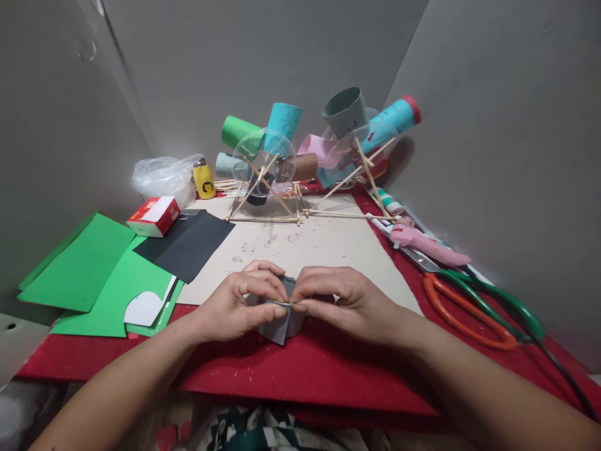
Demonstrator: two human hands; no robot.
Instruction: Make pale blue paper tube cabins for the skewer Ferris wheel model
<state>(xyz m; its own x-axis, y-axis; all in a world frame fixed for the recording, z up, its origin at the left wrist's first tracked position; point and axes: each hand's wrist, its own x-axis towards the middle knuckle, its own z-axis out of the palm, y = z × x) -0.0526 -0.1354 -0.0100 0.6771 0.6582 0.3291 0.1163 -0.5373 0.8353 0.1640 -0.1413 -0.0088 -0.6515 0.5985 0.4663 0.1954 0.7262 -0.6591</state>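
Grey walls [263, 50] are enclosing a red-covered table [357, 373], on which a beige board [328, 247] is lying flat, perhaps serving to shield the cloth. At the board's near edge, a curled piece of grey paper [278, 331] is resting between the two hands, close to the body, where both are reaching it easily. The left hand [253, 297] is pinching its upper rim between thumb and fingers, and the right hand [338, 297] is pinching the same rim just beside it, probably because the curl is tending to spring open. Fingers are covering much of the paper, so I am not able to tell how far its ends are overlapping. Along the board's far side, a left stick frame [265, 220] and a right stick frame [350, 214] are standing with coloured tubes [285, 128] mounted above them, their spread bases seemingly giving steadiness. Left of the board, green sheets [77, 269] are lying in a loose stack, while a black sheet [190, 241] is overlapping its edge and a red box [154, 216] is sitting partly on that sheet. Right of the board, scissors [432, 304] are lying with their handles towards the person, apparently for easy reach, and a pink tool [429, 244] is lying just beyond them.
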